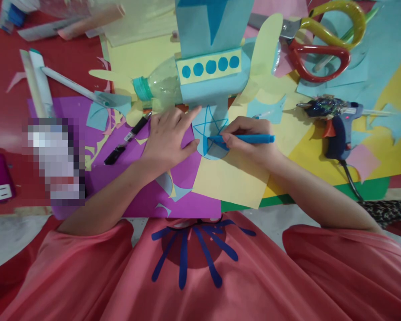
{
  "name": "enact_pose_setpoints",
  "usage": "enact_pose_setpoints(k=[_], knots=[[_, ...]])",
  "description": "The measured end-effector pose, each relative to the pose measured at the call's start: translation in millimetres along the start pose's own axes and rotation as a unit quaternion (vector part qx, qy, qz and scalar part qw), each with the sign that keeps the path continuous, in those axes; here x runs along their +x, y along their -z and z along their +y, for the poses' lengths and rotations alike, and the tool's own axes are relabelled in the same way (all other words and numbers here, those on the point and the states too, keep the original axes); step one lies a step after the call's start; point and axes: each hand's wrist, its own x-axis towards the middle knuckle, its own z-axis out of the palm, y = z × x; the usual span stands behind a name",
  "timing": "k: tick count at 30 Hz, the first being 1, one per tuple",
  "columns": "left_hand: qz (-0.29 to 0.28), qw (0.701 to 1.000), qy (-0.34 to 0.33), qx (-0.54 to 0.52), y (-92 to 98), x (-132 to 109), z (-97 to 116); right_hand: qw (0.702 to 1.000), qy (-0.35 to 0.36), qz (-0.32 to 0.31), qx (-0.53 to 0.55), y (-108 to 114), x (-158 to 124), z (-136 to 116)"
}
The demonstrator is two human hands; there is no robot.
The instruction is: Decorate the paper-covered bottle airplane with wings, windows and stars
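In my right hand [250, 138] is a blue marker [259, 139], its tip on a light-blue paper wing [217, 153] with a rounded end. A star outline [205, 120] is drawn there in blue, and its lower left point is filled in. My left hand [172, 136] lies flat with fingers spread, the index fingertip at the wing's left edge. The wing joins a plastic bottle [163, 84] wrapped in light-blue paper, with a green cap [142, 88] and a yellow strip [187, 79] bearing several blue dots. Opposite, another wing [194, 31] carries a darker blue shape.
Scissors [292, 31] with yellow and red handles lie at the upper right. Below them is a glue gun [337, 120] with a black cord. A black pen [127, 140] rests left of my left hand. Paper scraps [364, 160] and coloured sheets [234, 183] cover much of the red table.
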Motion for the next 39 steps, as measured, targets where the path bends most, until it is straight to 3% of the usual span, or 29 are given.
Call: enact_pose_setpoints(k=[13,21,39], knots=[[-0.002,1.0,-0.003,-0.003,1.1,0.1,-0.2,0.999,-0.006,-0.047,-0.014,4.1,2.2,-5.5],[-0.009,1.0,0.006,-0.001,0.9,0.9,0.6,1.0,0.005,0.03,-0.001,0.3,1.0,-0.3],[-0.011,1.0,0.003,0.003,-0.4,1.3,-0.7,0.999,-0.004,0.013,-0.031,2.6,-0.7,0.0]])
